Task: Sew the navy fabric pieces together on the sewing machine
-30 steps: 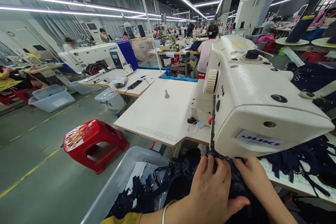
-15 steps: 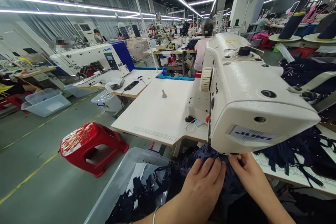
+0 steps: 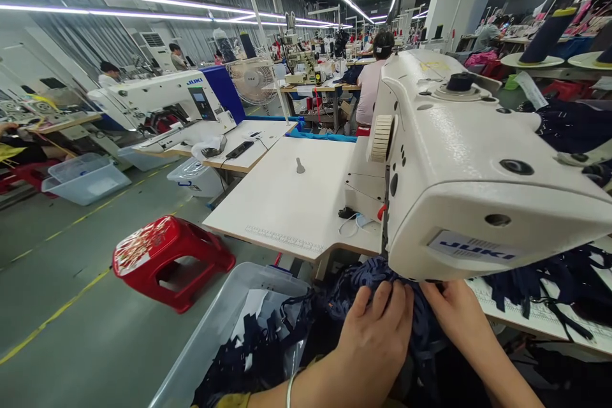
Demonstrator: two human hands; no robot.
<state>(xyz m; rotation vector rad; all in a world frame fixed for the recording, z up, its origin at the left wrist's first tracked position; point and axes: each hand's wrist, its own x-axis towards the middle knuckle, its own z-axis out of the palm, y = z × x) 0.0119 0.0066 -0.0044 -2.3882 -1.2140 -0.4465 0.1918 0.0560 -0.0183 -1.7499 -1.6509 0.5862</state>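
Note:
A bunch of navy fabric straps is gathered beneath the head of a white JUKI sewing machine. My left hand, with a bangle at the wrist, lies over the bunch with its fingers curled round the fabric. Close beside it, my right hand pinches the same navy fabric just under the machine's front end. The tips of its fingers and the needle area are hidden by the machine head. More navy straps trail down to the left into a clear plastic bin.
A white table with a printed ruler edge extends left of the machine. A red stool stands on the floor beyond the bin. More navy straps lie on the right-hand tabletop. Another JUKI machine and seated people are farther back.
The view has shifted slightly, so the machine head appears farther right and larger. Both hands keep their hold on the fabric, and more of the bunched straps shows beside my left hand.

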